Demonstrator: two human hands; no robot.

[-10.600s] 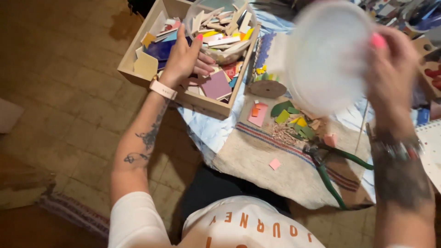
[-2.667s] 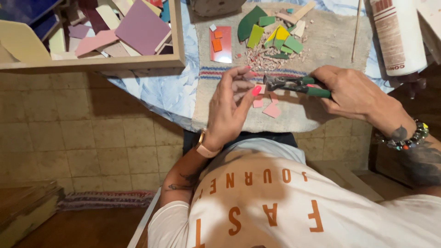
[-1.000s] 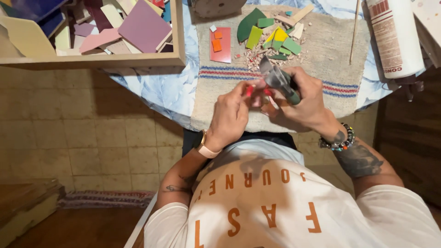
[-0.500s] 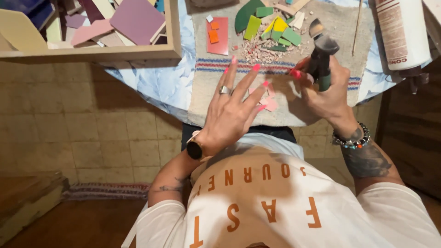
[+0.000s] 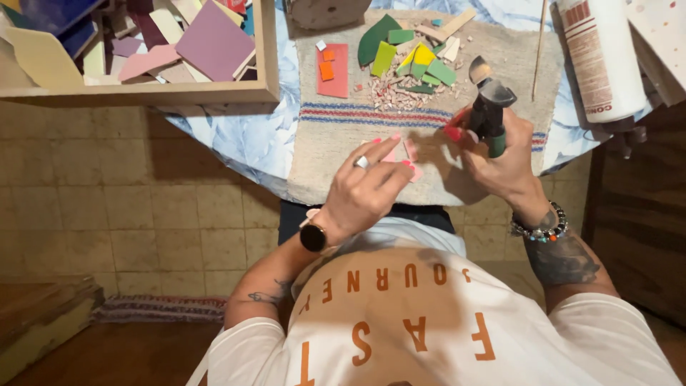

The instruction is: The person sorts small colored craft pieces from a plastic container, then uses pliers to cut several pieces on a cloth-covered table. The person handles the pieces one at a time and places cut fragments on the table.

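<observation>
Now pink tile pieces (image 5: 406, 154) pale, small, angular, lying on woven mat (image 5: 336, 154), at 12 o'clock of left hand (image 5: 368, 187); fingertips pinch down on them, where half a second ago fingers were splayed flat. Right hand (image 5: 504, 154) at 3 o'clock of pieces, clamped round nippers (image 5: 489, 107) with green handle, head up, position much as before. Green and yellow shards (image 5: 411, 61) at 12 o'clock. Wooden box (image 5: 143, 93) of tiles at 10 o'clock.
</observation>
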